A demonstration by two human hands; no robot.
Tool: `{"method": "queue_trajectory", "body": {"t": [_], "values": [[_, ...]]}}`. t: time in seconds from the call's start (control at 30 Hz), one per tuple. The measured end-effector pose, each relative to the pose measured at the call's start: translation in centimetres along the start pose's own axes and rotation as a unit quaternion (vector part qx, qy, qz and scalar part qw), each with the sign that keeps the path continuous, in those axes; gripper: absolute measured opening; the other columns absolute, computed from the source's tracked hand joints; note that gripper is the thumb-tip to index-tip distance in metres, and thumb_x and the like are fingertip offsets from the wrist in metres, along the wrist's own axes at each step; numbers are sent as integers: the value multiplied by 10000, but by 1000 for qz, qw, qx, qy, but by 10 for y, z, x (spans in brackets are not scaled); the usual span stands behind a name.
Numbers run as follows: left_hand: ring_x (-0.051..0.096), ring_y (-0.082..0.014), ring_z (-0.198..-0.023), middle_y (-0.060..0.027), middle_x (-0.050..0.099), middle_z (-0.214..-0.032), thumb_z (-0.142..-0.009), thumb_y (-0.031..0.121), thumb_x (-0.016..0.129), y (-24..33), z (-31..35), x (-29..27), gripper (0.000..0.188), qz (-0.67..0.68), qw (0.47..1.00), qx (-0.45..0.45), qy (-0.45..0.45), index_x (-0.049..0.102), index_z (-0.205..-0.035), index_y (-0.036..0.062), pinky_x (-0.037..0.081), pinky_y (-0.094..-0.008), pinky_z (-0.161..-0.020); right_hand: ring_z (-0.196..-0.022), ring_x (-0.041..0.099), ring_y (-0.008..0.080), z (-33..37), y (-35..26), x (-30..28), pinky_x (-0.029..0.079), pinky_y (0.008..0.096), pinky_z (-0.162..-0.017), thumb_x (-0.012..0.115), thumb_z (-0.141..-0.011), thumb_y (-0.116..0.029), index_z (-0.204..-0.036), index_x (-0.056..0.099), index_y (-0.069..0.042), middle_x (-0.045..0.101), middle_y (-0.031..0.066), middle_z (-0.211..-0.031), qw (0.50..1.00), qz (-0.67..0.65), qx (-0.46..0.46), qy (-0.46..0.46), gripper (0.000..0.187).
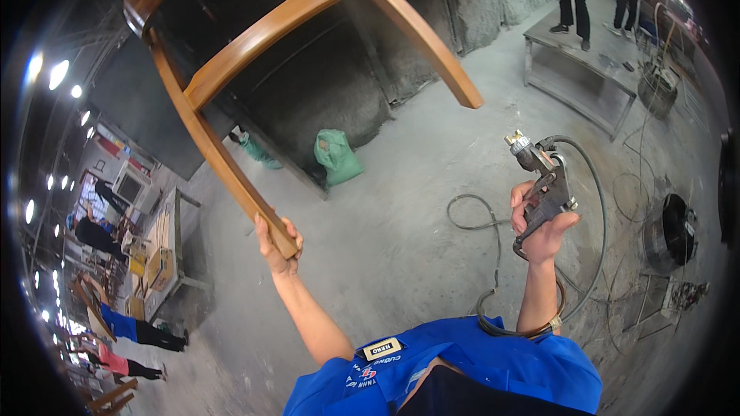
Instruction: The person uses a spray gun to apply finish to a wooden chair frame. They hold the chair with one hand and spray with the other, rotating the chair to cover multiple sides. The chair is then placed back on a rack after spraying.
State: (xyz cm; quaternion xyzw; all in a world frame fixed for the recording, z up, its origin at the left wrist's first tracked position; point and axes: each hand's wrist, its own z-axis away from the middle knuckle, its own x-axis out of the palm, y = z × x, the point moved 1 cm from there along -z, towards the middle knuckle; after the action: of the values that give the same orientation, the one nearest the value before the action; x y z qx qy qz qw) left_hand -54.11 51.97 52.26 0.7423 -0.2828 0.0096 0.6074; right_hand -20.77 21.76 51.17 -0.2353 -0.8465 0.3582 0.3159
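Note:
A brown wooden chair frame (266,37), glossy and with curved rails, is held up at the upper left. My left hand (279,245) is closed round the lower end of one of its legs. My right hand (537,225) grips a dark spray gun (549,185) by its handle, fingers wrapped round it, with the brass-coloured nozzle tipped upward. The gun is apart from the chair frame. A dark hose (595,185) loops from the gun down round my right forearm. The chair frame's top runs out of view.
Two green sacks lie by the dark wall, one of them a full sack (337,156). At upper right, people stand on a low grey platform (574,50). A dark round tub (672,231) and hoses lie at right. On the left are a workbench (171,243) and several people.

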Motion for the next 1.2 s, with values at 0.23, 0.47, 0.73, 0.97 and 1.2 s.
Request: {"method": "queue_trajectory", "body": {"t": [0.23,0.47,0.73,0.97,1.2], "values": [[417,-144,-364,-66,521,-626,-1021,588,482,-12,-10,20,487,-9,1000,-4,10,519,-1208,140,280,-260,-305,-498,424,53,-16,-2,-14,332,215,-433,252,-799,-978,-1409,502,7,599,36,-781,999,-15,20,-24,1185],[468,-167,-387,-63,547,-653,-1011,619,488,-31,-27,15,513,-7,999,-22,43,517,-1225,154,311,-278,-312,-528,479,58,-16,13,34,365,205,-467,375,-817,-933,-1483,468,64,699,128,-907,970,-47,13,-240,1203],[459,-160,-396,-58,538,-670,-1013,600,483,-61,-68,-33,521,10,1000,-4,0,476,-1266,144,317,-275,-323,-444,376,36,-91,42,71,332,204,-424,274,-894,-897,-1036,615,25,584,24,-666,996,-17,-70,45,994],[474,-158,-416,-65,546,-693,-1015,542,524,-86,-111,-69,435,8,999,31,3,486,-1142,128,350,-282,-331,-455,416,50,-123,63,138,326,189,-414,378,-886,-869,-1198,529,14,653,92,-836,991,-48,-124,-35,949],[542,-141,-525,-56,549,-728,-1028,426,550,-95,-149,-80,373,13,999,31,-15,465,-1169,92,479,-276,-466,-476,421,29,-119,76,241,335,191,-436,444,-750,-951,-1501,422,18,650,79,-824,983,-81,-95,-133,1226]]}}
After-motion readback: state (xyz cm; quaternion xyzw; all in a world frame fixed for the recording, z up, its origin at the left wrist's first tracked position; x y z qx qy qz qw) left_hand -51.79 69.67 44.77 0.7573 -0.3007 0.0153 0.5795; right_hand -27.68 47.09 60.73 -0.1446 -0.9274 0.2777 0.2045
